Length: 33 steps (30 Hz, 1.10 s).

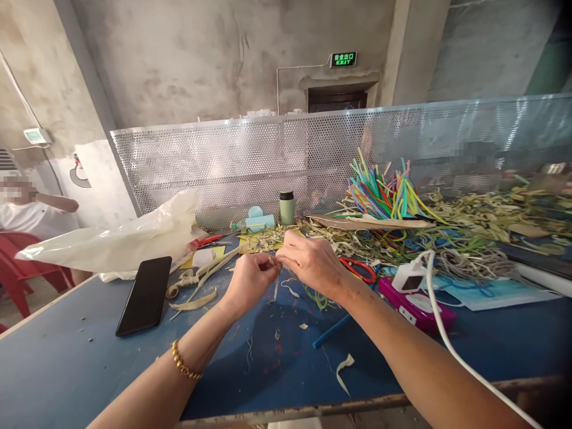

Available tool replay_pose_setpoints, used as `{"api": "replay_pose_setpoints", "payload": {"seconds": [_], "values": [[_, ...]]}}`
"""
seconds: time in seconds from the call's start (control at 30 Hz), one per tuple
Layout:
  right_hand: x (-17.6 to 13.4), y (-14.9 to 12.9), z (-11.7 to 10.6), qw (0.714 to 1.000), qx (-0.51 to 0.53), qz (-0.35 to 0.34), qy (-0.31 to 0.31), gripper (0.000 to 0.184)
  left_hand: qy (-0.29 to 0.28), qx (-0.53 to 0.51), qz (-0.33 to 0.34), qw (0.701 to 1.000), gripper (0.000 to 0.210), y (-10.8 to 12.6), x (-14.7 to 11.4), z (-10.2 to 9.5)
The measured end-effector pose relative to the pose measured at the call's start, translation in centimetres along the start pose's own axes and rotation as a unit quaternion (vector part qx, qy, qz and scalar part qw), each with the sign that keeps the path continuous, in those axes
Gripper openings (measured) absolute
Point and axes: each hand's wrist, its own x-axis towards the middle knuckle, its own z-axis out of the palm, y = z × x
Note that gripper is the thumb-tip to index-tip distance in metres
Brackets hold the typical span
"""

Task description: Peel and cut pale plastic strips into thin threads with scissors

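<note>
Over the middle of the blue table (214, 387), my left hand (252, 281) and my right hand (313, 265) meet fingertip to fingertip, both closed in a pinch. A thin pale strip (276, 288), like dried leaf, hangs down from between the left fingers. What the right fingertips pinch is mostly hidden; it is too small to name. Below the hands lie pale scraps and a curled pale strip (344, 372). A blue stick (331, 331) rests under my right forearm. Close beyond the hands is a heap of dried strips (268, 240).
Left are a black phone (145, 295), a plastic bag (147, 235) and red-handled pliers (206, 241). A green bottle (286, 208) and colourful pipe cleaners (388, 193) stand behind. Right, a purple socket block (415, 307) trails a white cable (440, 322). A person (36, 214) sits far left.
</note>
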Motion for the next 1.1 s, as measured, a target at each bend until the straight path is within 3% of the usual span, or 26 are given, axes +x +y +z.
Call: {"api": "replay_pose_setpoints", "payload": {"seconds": [0.1, 0.23, 0.37, 0.47, 0.53, 0.63, 0.8, 0.87, 0.97, 1.1], "values": [[0.2, 1.1, -0.2, 0.984, 0.168, 0.064, 0.019, 0.019, -0.067, -0.088, -0.021, 0.994, 0.014, 0.7, -0.2, -0.1], [0.4, 2.0, -0.4, 0.895, 0.412, 0.169, -0.023, 0.018, -0.127, -0.214, -0.061, 0.967, 0.011, 1.4, -0.3, -0.5], [0.2, 2.2, 0.5, 0.800, 0.527, 0.284, -0.048, 0.023, -0.089, -0.286, -0.071, 0.951, 0.017, 1.3, -0.2, -0.9], [0.0, 2.1, 1.5, 0.763, 0.555, 0.323, -0.070, 0.026, -0.045, -0.316, -0.073, 0.945, 0.021, 1.2, 0.0, -0.9], [-0.1, 2.0, 2.0, 0.754, 0.566, 0.324, -0.084, 0.029, -0.025, -0.324, -0.068, 0.943, 0.023, 1.1, 0.1, -0.9], [0.0, 1.4, 2.1, 0.790, 0.524, 0.313, -0.055, 0.026, 0.013, -0.322, -0.071, 0.944, 0.023, 1.0, 0.2, -0.7], [0.1, 0.1, 1.5, 0.941, 0.283, 0.183, 0.034, 0.017, 0.072, -0.266, -0.100, 0.956, 0.021, 0.8, 0.4, -0.4], [-0.1, -0.5, 1.2, 0.977, 0.159, 0.130, 0.050, 0.019, 0.083, -0.249, -0.098, 0.960, 0.019, 0.8, 0.4, -0.3], [-0.4, -1.2, 0.9, 0.995, 0.034, 0.085, 0.044, 0.023, 0.092, -0.238, -0.093, 0.963, 0.018, 0.8, 0.3, -0.2], [-0.6, -1.3, 0.8, 0.997, -0.019, 0.065, 0.034, 0.024, 0.085, -0.214, -0.061, 0.971, 0.022, 0.7, 0.3, -0.2]]}}
